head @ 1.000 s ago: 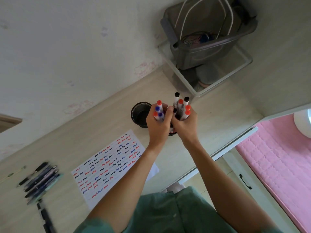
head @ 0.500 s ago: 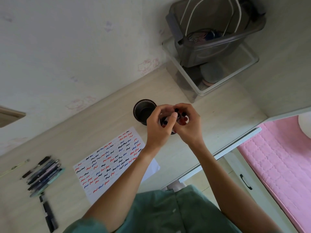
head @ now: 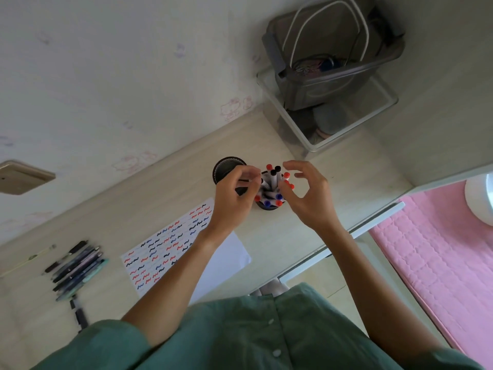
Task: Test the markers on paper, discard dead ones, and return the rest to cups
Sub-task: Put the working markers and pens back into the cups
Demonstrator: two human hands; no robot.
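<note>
Several markers (head: 272, 186) with red, blue and black caps stand in a black mesh cup (head: 268, 206) on the desk. A second black mesh cup (head: 226, 166) stands just behind and to the left of it, partly hidden by my left hand. My left hand (head: 237, 192) is at the cup's left side, fingertips touching the markers. My right hand (head: 310, 198) hovers to the right of the cup, fingers spread and curved, holding nothing. A white paper (head: 170, 247) covered with red, blue and black squiggles lies to the lower left.
A row of dark pens (head: 76, 268) lies at the desk's left end, with another pen (head: 78, 313) below them. A grey bin in a clear box (head: 333, 84) stands at the back right corner. The desk edge (head: 341, 249) runs along the right, a pink mat beyond.
Both hands held the bundle of markers above the cup, lowered it in, and have now let go. The right hand has spread away; the markers have fanned out in the cup.
</note>
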